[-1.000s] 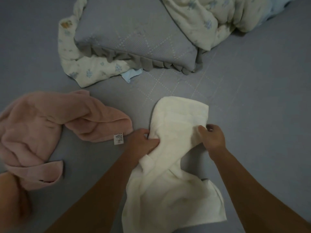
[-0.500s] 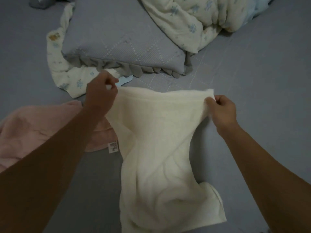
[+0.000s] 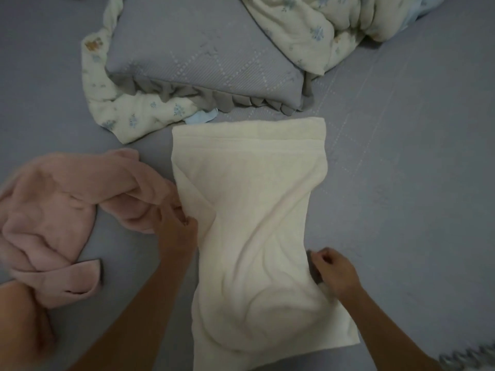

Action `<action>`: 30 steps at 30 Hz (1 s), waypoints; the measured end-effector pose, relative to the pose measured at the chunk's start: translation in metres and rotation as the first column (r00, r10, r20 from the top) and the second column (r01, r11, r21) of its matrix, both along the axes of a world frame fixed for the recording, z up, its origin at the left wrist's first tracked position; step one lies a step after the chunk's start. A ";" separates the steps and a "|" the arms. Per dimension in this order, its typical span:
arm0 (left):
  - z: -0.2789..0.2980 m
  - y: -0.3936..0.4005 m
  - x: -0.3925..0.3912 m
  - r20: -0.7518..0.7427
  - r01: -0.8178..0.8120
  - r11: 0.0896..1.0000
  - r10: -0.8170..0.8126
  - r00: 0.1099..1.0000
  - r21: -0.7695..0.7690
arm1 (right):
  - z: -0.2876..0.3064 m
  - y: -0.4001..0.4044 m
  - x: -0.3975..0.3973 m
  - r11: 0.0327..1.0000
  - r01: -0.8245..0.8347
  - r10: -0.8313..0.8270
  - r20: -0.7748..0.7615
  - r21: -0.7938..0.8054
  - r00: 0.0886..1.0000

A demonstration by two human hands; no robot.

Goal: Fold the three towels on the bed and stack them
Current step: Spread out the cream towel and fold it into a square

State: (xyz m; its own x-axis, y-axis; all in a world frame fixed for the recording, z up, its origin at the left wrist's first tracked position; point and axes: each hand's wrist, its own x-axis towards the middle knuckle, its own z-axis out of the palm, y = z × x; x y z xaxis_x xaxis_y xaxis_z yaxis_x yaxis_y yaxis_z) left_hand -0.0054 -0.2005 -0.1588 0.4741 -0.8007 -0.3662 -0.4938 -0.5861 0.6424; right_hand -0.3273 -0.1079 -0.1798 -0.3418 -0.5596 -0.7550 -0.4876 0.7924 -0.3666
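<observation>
A cream towel (image 3: 257,226) lies spread lengthwise on the grey bed sheet (image 3: 415,183), its far edge straight and flat just short of the pillow. Its middle is narrowed and wrinkled. My left hand (image 3: 175,231) is at the towel's left edge, fingers curled on a diagonal fold there. My right hand (image 3: 333,273) is at the right edge, lower down, fingers curled on the towel's border. A pink towel (image 3: 67,210) lies crumpled to the left, touching the cream one beside my left hand. No third towel is plainly in view.
A grey ruffled pillow (image 3: 203,60) lies beyond the cream towel. A floral cream blanket (image 3: 308,28) is bunched at the back right and wraps under the pillow's left side. A small light blue cloth corner (image 3: 202,117) peeks out below it. My knee (image 3: 21,325) is at bottom left.
The towel's top edge, held up and stretched between both hands, now lies flat on the bed. Both hands have let go of the corners and dropped back to the towel's side edges.
</observation>
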 end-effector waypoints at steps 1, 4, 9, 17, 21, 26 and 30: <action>0.001 0.014 -0.002 -0.080 -0.040 0.999 0.042 0.996 0.022 | 0.002 0.011 0.000 0.999 -0.033 0.033 0.013 0.007 0.999; 0.000 0.067 -0.014 -0.206 0.007 0.976 0.039 0.978 0.216 | 0.008 0.038 -0.001 0.988 -0.152 0.151 0.042 0.024 0.988; -0.004 0.188 -0.023 -0.233 0.024 0.921 0.073 0.970 0.390 | 0.017 0.087 -0.026 0.955 -0.286 0.274 0.128 0.082 0.953; 0.007 0.304 -0.042 -0.207 -0.113 0.888 0.225 0.952 0.445 | 0.014 0.142 -0.085 0.929 -0.356 0.325 0.241 0.098 0.915; 0.011 0.352 -0.062 -0.111 -0.226 0.882 0.296 0.949 0.414 | 0.018 0.170 -0.113 0.957 -0.287 0.278 0.154 0.039 0.948; 0.015 0.394 -0.069 -0.184 -0.547 0.768 0.622 0.761 0.333 | 0.024 0.196 -0.142 0.936 0.320 -0.291 0.189 -0.147 0.938; 0.013 0.412 -0.085 -0.440 -0.405 0.734 0.661 0.608 0.545 | 0.026 0.219 -0.133 0.952 0.306 -0.291 0.346 0.010 0.892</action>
State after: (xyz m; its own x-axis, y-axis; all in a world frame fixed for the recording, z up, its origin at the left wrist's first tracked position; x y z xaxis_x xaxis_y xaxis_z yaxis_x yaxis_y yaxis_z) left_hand -0.0906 0.2118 -0.1458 0.3624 -0.2184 -0.9061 0.3763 -0.8551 0.3566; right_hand -0.4607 0.1106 -0.1540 -0.2250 -0.5064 -0.8325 -0.0701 0.8606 -0.5045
